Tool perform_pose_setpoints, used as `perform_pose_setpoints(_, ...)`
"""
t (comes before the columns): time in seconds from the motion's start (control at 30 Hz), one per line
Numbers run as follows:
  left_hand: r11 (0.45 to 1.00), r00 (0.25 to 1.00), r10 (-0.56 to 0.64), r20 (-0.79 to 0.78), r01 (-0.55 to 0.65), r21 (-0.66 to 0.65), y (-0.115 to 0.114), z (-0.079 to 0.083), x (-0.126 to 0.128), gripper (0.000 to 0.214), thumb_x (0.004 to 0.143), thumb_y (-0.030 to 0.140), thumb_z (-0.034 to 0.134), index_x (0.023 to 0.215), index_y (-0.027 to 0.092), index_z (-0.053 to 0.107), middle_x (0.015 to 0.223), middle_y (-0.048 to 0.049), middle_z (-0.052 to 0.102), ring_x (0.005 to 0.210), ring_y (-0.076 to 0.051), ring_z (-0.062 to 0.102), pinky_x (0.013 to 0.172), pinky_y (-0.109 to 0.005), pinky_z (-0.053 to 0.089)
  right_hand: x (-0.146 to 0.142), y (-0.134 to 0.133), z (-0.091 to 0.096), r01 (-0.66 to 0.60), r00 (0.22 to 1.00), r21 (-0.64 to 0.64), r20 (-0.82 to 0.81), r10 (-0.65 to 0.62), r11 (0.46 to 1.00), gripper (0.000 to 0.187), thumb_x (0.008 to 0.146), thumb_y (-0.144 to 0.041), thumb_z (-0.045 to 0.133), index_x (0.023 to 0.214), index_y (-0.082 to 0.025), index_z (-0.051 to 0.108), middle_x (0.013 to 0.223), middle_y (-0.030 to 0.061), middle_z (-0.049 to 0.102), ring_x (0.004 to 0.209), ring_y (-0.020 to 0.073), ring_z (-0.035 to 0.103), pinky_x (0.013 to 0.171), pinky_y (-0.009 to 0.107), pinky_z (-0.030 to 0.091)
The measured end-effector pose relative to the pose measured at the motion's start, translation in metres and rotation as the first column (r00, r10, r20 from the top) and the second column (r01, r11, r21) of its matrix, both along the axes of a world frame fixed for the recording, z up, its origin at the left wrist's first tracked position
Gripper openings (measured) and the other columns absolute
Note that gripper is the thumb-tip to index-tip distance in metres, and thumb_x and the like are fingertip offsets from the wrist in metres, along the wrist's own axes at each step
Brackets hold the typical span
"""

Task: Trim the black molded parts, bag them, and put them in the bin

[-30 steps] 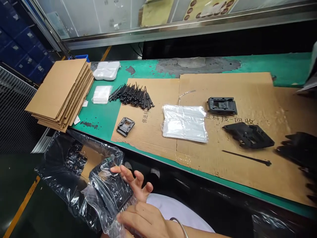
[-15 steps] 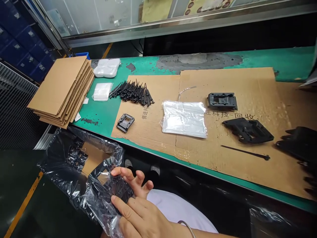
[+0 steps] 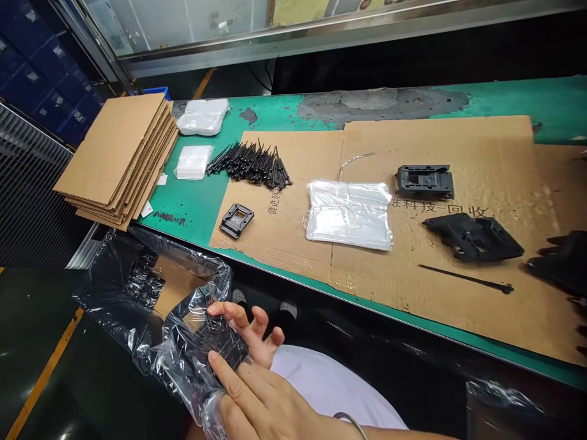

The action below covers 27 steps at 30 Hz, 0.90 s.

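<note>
Low over a bin lined with a black plastic bag (image 3: 110, 305), both hands hold a black plastic part in a clear bag (image 3: 215, 342). My left hand (image 3: 257, 339) is closed round it from below and behind, its fingers curling up at the far right side. My right hand (image 3: 263, 394), with a bracelet at the wrist, presses its index finger on the near face; its lower fingers are at the bag's loose end, partly hidden. More black bagged parts (image 3: 145, 282) lie in the bin against cardboard (image 3: 172, 287).
On the green bench (image 3: 202, 208) lie stacked cardboard sheets (image 3: 114, 146), a pile of black cable ties (image 3: 252, 164), clear bags (image 3: 348, 214), and a small black plate (image 3: 236, 220). Black moulded parts (image 3: 474, 237) and a single tie (image 3: 465, 278) sit at the right.
The view has shifted slightly, so the bench things appear a little farther right and higher. Both hands keep their hold on the bagged part, with only a slight shift of the fingers.
</note>
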<state>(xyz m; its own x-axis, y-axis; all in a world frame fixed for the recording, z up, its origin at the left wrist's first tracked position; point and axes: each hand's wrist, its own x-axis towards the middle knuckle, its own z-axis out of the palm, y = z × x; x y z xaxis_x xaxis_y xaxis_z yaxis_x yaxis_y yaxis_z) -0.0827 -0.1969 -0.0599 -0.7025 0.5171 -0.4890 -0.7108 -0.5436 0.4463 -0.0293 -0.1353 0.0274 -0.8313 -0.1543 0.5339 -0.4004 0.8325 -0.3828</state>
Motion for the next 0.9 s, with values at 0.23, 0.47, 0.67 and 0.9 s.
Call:
perform_pose_setpoints(0.23, 0.98, 0.999, -0.035, 0.007, 0.035, -0.196, 0.001, -0.001, 0.001, 0.052, 0.062, 0.079, 0.006, 0.083, 0.054, 0.046, 0.107, 0.0136, 0.058, 0.1, -0.025, 0.046, 0.062, -0.038, 0.039, 0.0, 0.0, 0.005, -0.004, 0.999, 0.033, 0.039, 0.003, 0.999, 0.019, 0.077, -0.008, 0.042, 0.066, -0.015, 0.057, 0.099, 0.0132, 0.066, 0.058, 0.0159, 0.056, 0.051, 0.027, 0.047)
perform_pose_setpoints(0.47, 0.987, 0.999, 0.024, 0.048, -0.016, -0.161, -0.003, 0.006, -0.002, 0.048, 0.063, 0.078, 0.014, 0.085, 0.052, 0.048, 0.099, 0.0084, 0.061, 0.092, -0.021, 0.05, 0.059, -0.033, 0.038, -0.001, -0.002, 0.002, 0.009, 1.0, 0.028, 0.008, -0.009, 1.0, 0.022, 0.077, -0.007, 0.04, 0.066, -0.017, 0.056, 0.097, 0.0124, 0.066, 0.058, 0.0154, 0.056, 0.05, 0.027, 0.046)
perform_pose_setpoints(0.67, 0.991, 0.997, 0.071, -0.037, -0.075, -0.108, -0.003, 0.005, -0.001, 0.04, 0.068, 0.074, 0.019, 0.084, 0.053, 0.049, 0.082, 0.0086, 0.064, 0.08, -0.018, 0.053, 0.058, -0.03, 0.035, -0.001, -0.006, -0.001, -0.012, 1.0, 0.006, 0.004, 0.012, 1.0, 0.021, 0.078, -0.006, 0.041, 0.068, -0.016, 0.056, 0.097, 0.0132, 0.066, 0.059, 0.015, 0.056, 0.05, 0.027, 0.046)
perform_pose_setpoints(0.9, 0.92, 0.968, 0.222, -0.117, -0.168, 0.355, -0.007, 0.014, -0.028, 0.028, 0.079, 0.055, 0.038, 0.079, 0.035, 0.058, 0.034, 0.0099, 0.034, 0.03, -0.006, 0.02, 0.042, -0.022, 0.025, -0.007, 0.013, -0.001, 0.082, 0.984, -0.39, 0.178, -0.013, 0.917, 0.023, 0.083, -0.009, 0.033, 0.084, -0.015, 0.056, 0.085, 0.0112, 0.062, 0.07, 0.0149, 0.054, 0.061, 0.025, 0.047)
